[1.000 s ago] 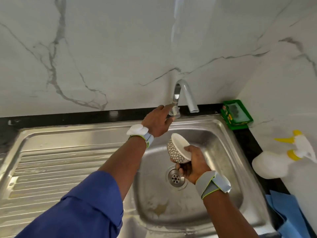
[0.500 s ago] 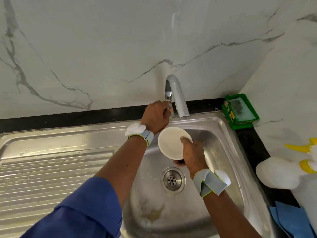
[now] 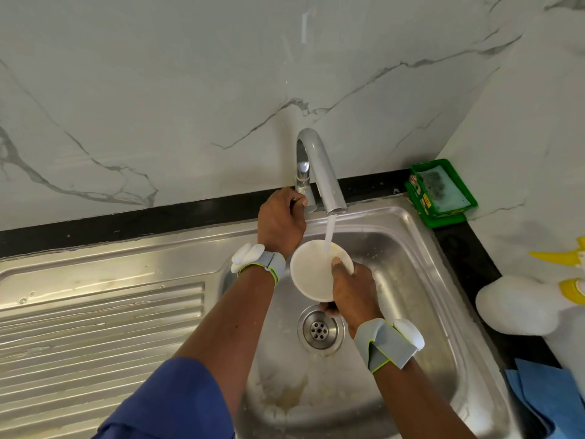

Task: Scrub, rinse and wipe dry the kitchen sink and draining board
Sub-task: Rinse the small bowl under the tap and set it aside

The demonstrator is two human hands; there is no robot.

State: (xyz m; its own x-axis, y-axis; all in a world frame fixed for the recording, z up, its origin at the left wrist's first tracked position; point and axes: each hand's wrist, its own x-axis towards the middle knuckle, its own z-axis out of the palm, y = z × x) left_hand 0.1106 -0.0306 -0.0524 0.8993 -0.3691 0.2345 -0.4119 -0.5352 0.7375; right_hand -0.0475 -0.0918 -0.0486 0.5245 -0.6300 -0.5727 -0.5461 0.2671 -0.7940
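Now the right grip [image 3: 353,293] curls round a white bowl [image 3: 308,274] under the running tap [image 3: 319,172], over the sink [image 3: 411,280]; the left grip [image 3: 280,221] seems closed on its lever [image 3: 300,202], mostly hidden.

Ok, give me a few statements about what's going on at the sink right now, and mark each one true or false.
1. Water runs from the tap into the bowl. True.
2. The left hand holds the bowl. False: the right hand holds it, and the left hand grips the tap near its base.
3. The green sponge tray sits on the draining board. False: it sits on the dark counter by the back right corner of the sink.
4. A blue cloth lies to the right of the sink. True.
5. The sink's floor is spotless. False: yellowish residue lies near its front edge.
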